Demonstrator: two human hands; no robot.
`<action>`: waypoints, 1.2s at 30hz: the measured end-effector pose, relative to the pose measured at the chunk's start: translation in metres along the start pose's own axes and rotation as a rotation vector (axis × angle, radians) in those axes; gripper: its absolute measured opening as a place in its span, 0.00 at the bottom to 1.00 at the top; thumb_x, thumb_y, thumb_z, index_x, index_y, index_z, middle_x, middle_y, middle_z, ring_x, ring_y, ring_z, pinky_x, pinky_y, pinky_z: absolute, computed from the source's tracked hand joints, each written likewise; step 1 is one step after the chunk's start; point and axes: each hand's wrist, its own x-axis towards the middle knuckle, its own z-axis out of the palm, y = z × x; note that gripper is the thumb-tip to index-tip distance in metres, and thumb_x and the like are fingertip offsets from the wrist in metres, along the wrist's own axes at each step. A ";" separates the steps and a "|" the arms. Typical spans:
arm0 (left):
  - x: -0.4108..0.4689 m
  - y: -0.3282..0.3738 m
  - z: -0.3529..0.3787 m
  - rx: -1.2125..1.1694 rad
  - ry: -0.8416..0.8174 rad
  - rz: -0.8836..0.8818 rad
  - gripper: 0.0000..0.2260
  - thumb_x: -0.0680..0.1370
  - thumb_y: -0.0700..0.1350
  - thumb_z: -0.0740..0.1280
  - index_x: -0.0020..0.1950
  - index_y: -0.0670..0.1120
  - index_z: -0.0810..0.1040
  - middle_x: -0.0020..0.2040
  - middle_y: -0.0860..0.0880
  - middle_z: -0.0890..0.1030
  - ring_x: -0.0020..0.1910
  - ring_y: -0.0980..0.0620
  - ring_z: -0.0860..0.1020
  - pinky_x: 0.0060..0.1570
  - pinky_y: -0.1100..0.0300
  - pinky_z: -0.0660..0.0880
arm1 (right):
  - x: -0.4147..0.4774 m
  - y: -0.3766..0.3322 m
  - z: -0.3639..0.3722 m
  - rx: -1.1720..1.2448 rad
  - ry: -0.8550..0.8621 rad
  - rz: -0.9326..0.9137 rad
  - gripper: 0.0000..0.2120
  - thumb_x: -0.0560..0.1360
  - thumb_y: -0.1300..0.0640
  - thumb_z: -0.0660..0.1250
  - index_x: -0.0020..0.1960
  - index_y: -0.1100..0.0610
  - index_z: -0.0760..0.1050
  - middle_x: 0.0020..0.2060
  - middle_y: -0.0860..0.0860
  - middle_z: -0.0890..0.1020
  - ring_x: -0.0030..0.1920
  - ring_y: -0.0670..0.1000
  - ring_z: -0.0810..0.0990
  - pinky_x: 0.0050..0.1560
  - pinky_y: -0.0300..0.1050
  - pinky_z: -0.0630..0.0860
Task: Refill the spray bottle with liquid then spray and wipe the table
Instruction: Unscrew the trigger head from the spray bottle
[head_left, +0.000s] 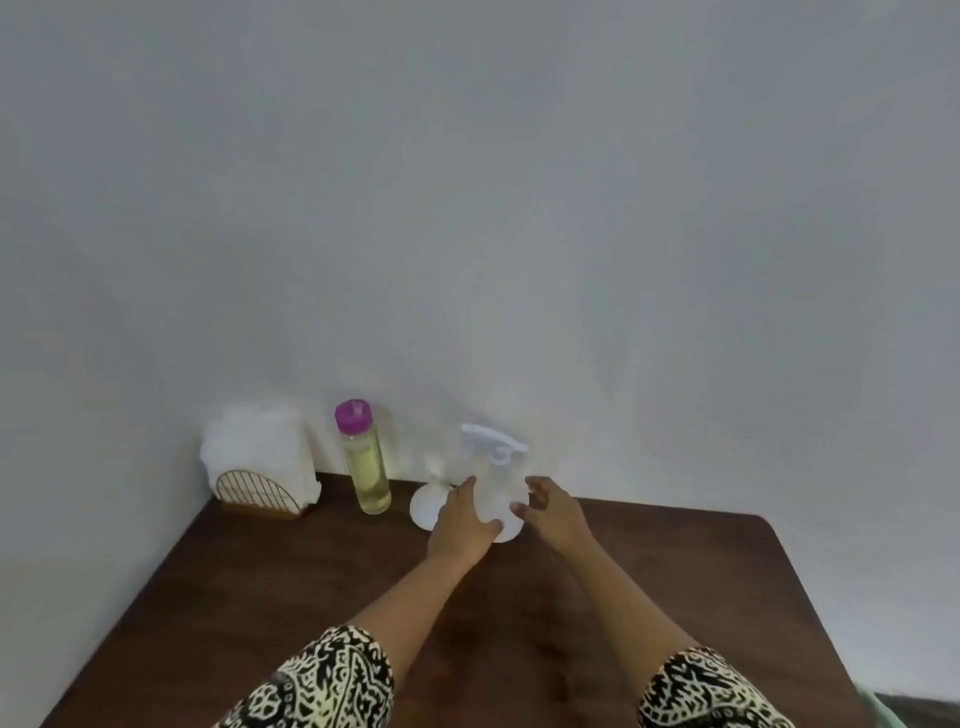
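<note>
Spray bottle (493, 486) (clear) between both hands, yellow-liquid bottle (366, 465) beside.

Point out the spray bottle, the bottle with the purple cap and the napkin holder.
spray bottle (493, 486): head view, on its clear body, below the white trigger head.
bottle with the purple cap (370, 475): head view, on the yellowish liquid in its body.
napkin holder (254, 492): head view, on its wire front.

Refill bottle (368, 467) between napkin holder (260, 480), spray bottle (496, 483).
</note>
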 end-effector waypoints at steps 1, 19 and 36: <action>0.006 -0.001 0.005 -0.001 0.027 0.024 0.36 0.76 0.48 0.69 0.78 0.46 0.53 0.77 0.48 0.62 0.74 0.48 0.63 0.68 0.53 0.68 | 0.006 0.000 0.002 0.014 -0.004 -0.018 0.27 0.74 0.52 0.70 0.70 0.57 0.66 0.67 0.53 0.74 0.65 0.53 0.74 0.63 0.44 0.70; -0.047 -0.042 0.039 -0.148 0.106 0.145 0.36 0.68 0.53 0.76 0.73 0.50 0.65 0.69 0.53 0.72 0.67 0.54 0.71 0.63 0.52 0.74 | -0.039 0.030 0.033 -0.102 0.093 -0.138 0.22 0.71 0.47 0.72 0.62 0.53 0.75 0.56 0.49 0.80 0.56 0.50 0.77 0.56 0.45 0.74; -0.205 -0.079 0.041 -0.349 0.073 0.088 0.34 0.64 0.52 0.76 0.69 0.51 0.69 0.65 0.54 0.75 0.62 0.56 0.74 0.61 0.55 0.74 | -0.201 0.035 0.068 -0.219 0.149 -0.140 0.24 0.68 0.41 0.72 0.59 0.53 0.75 0.51 0.47 0.78 0.53 0.48 0.73 0.46 0.41 0.72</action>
